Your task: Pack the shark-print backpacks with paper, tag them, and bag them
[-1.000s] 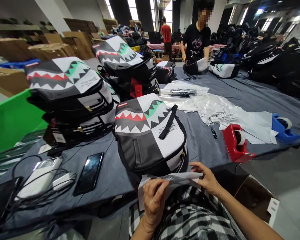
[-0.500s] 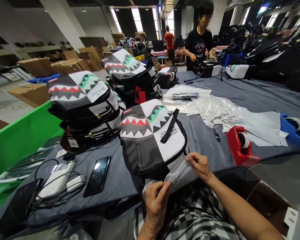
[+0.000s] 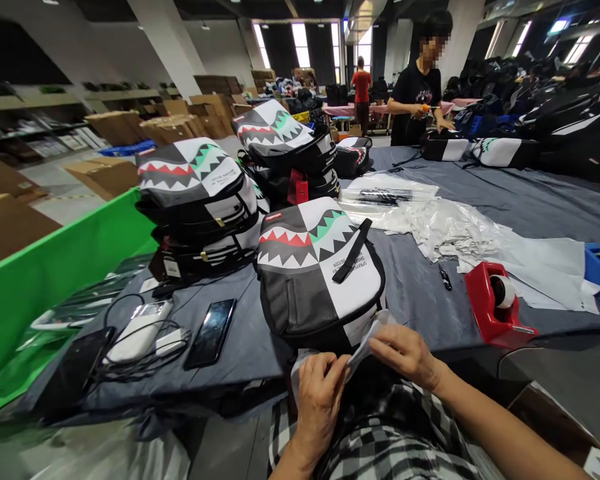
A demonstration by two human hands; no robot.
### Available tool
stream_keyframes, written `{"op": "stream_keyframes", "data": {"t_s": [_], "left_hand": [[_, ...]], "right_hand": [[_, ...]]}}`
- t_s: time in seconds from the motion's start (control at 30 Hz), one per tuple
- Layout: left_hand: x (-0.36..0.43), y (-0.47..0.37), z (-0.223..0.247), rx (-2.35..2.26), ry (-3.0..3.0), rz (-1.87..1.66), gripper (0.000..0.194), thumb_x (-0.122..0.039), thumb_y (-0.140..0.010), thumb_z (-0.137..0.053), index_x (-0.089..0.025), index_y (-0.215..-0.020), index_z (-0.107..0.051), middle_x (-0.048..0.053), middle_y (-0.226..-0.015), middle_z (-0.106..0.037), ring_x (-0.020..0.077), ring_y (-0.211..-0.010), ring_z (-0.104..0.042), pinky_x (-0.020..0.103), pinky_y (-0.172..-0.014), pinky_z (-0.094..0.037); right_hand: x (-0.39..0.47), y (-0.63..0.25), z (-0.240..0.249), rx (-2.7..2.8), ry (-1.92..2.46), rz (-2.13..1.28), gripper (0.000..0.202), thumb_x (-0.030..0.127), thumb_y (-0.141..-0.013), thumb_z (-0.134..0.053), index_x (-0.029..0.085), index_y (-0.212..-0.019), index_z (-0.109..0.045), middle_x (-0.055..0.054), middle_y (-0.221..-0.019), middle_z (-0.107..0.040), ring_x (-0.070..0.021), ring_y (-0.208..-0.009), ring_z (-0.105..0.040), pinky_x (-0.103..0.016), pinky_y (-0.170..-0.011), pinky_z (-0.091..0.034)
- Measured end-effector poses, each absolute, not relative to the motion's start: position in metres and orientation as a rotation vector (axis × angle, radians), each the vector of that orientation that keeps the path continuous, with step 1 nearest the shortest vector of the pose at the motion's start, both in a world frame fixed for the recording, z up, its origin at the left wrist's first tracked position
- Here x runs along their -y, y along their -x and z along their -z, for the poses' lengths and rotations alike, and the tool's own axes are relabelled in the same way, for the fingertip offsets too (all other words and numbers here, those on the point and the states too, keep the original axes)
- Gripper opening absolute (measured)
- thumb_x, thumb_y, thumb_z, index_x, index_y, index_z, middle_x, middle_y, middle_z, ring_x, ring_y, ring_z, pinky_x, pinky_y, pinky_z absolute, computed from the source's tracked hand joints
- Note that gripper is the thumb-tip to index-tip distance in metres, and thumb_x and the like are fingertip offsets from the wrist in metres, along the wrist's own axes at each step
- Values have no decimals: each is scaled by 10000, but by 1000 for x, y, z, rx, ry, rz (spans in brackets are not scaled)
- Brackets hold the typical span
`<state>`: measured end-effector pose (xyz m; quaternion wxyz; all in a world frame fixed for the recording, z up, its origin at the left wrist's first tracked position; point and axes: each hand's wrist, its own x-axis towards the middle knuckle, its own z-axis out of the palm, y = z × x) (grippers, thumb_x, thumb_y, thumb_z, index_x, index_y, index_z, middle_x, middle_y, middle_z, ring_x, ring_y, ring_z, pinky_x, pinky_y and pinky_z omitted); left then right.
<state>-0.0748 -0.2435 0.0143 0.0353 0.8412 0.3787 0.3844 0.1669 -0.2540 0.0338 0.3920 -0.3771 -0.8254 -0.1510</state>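
Note:
A thin translucent plastic bag (image 3: 373, 335) is gathered between my two hands, just in front of the nearest backpack. My left hand (image 3: 321, 390) pinches its left part, and my right hand (image 3: 405, 353) pinches its right part. The backpack (image 3: 325, 267) lies on the table edge with its printed front up, black, grey and white with red and green shark teeth. A black strap (image 3: 353, 252) lies across it. Its lower edge meets the plastic near my fingers; whether the plastic is around any of the backpack I cannot tell.
Stacked backpacks (image 3: 195, 200) stand at left, more (image 3: 285, 147) behind. A phone (image 3: 211, 333) and a white device with cables (image 3: 140, 331) lie front left. At right are a red tape dispenser (image 3: 497, 303) and plastic bags (image 3: 450, 227). A co-worker (image 3: 417, 93) stands across the table.
My right hand has drawn nearer my left, and the plastic between them is bunched into a narrower strip. The view has turned left. The backpack has stayed in place.

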Motion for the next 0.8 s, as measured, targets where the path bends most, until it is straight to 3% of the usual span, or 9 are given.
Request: {"op": "stream_keyframes", "data": {"t_s": [0.1, 0.2, 0.37, 0.5, 0.63, 0.8], "left_hand": [[243, 74, -14, -1151, -2593, -1226, 193, -189, -972, -535, -212, -1111, -667, 31, -854, -588, 164, -801, -537, 297, -741, -424], [245, 73, -16, -1126, -2568, -1268, 226, -168, -976, -528, -184, -1182, -621, 45, -910, -618, 168, -853, -560, 310, -788, -463], [257, 68, -15, -1256, -2590, -1433, 172, -91, -937, -566, -187, -1056, -645, 74, -1028, -631, 206, -1041, -563, 363, -936, -478], [263, 62, -7, -1474, -2600, -1498, 190, -124, -903, -629, -211, -1067, -664, 95, -1130, -614, 263, -1147, -524, 451, -1001, -457], [252, 67, -6, -1439, -2629, -1464, 103, -199, -920, -606, -193, -1010, -655, 95, -1053, -628, 245, -1074, -565, 484, -1036, -458], [224, 83, -15, -955, -2925, -1358, 90, -221, -939, -564, -167, -896, -622, 61, -875, -658, 183, -887, -610, 370, -931, -519]], "right_hand": [[243, -169, -33, 2173, 1030, 386, 237, 242, -968, -585, 137, -1180, -604, -135, -1070, -669, -244, -1080, -623, -393, -919, -573], [228, -179, -35, 2293, 938, 424, 180, 250, -977, -547, 137, -1096, -620, -118, -1001, -673, -232, -1021, -639, -376, -899, -590], [212, -192, -44, 2512, 699, 417, 178, 187, -980, -442, 178, -927, -611, -91, -916, -670, -199, -927, -644, -338, -852, -588], [203, -197, -44, 2551, 593, 335, 205, 188, -989, -422, 196, -844, -567, -81, -894, -659, -199, -897, -623, -324, -808, -575], [194, -200, -42, 2605, 571, 232, 231, 202, -1008, -400, 201, -826, -544, -70, -887, -648, -179, -843, -593, -304, -777, -545], [192, -196, -46, 2668, 623, 263, 265, 252, -998, -382, 216, -759, -493, -40, -770, -610, -154, -658, -516, -282, -592, -431]]}}
